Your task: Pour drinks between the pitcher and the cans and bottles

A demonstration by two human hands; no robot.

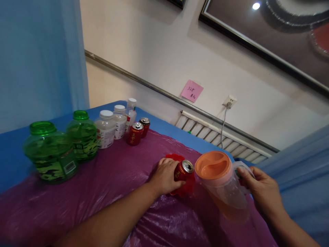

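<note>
Can (180, 172) over red dish (189, 188); left hand (166, 175) fingers curled around its side. Jug (227, 195) beside it, tilted toward can, liquid inside; right hand (263, 187) fingers closed on handle (239, 164). Farther left on table (164, 124): two more cans (135, 135), white-capped bottles (106, 133), green jars (51, 156).

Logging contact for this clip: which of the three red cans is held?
The can in the left hand, nearest the pitcher; the other two stand beside white-capped bottles.
</note>
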